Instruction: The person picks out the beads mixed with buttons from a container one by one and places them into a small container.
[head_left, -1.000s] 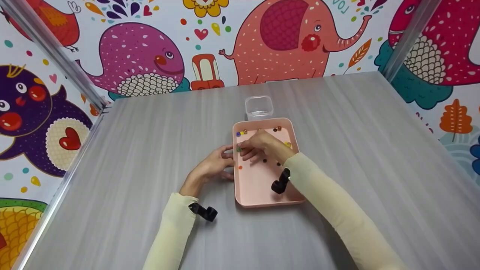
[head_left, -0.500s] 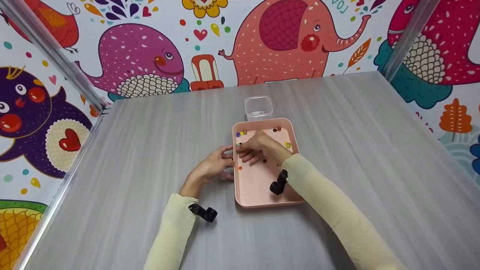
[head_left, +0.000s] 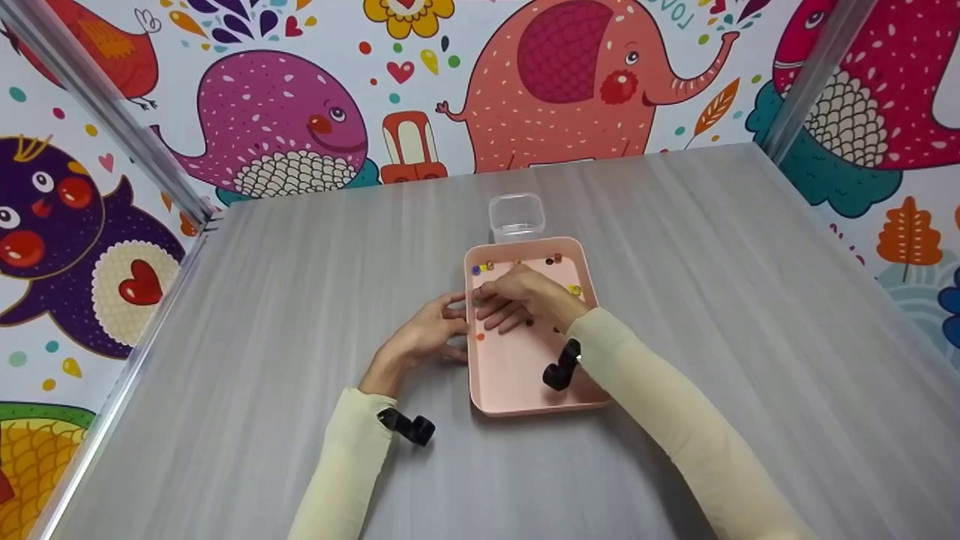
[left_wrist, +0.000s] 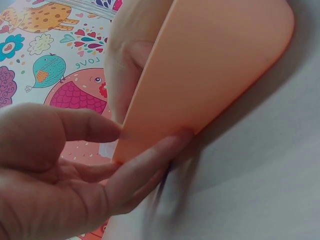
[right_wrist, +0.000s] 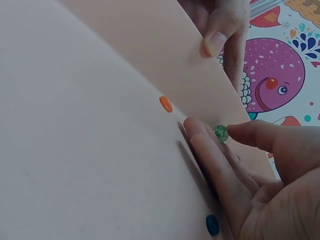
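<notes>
Right hand (head_left: 525,291), barely shifted, seemingly pinches green bead (right_wrist: 220,133) near tray rim (head_left: 472,367)

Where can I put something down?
The grey table is bare between the pink tray, right sleeve and wall, and left of the left hand. The tray's near-left corner is bare; its far part is crowded: beads, right hand.
</notes>
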